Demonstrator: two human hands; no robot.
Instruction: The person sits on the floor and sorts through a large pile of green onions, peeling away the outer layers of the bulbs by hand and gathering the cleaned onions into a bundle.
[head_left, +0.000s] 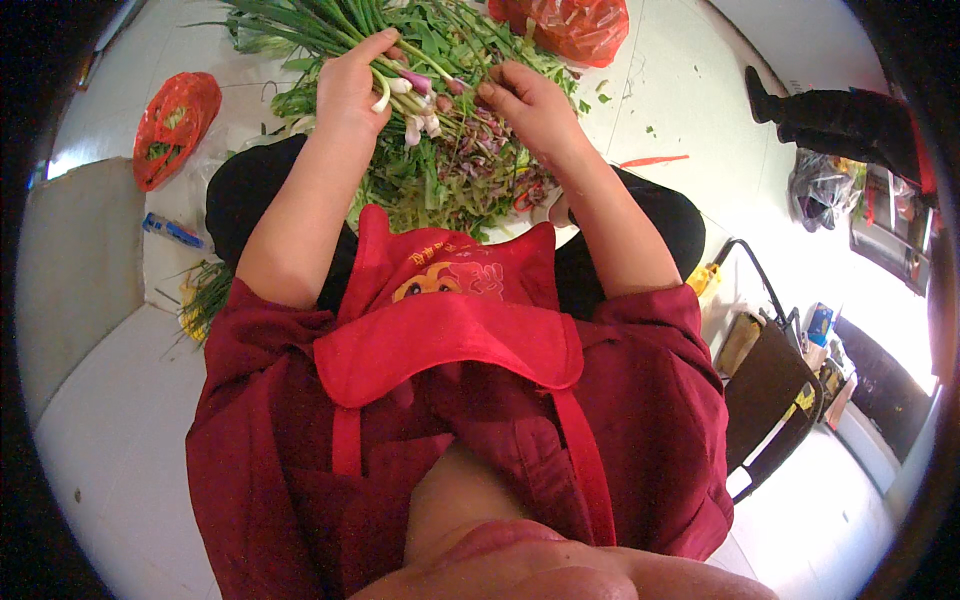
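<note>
A bunch of spring onions (330, 30) with white and purple bulbs is gripped in my left hand (349, 82), the green leaves pointing up and left. My right hand (529, 101) is pinched at the root end of one spring onion (435, 67) that slants out of the bunch. What exactly lies between these fingertips is too small to make out. Under both hands spreads a heap of leafy greens and trimmings (427, 180), with purplish peeled skins (480, 139) on it.
Red plastic bags lie at the left (176, 131) and top (570, 30). Scissors with orange handles (525, 201) rest by the heap's right edge. A blue item (172, 229) and more greens (206, 296) are left of my knee. A folding chair (772, 382) and another person's legs (840, 124) are at the right.
</note>
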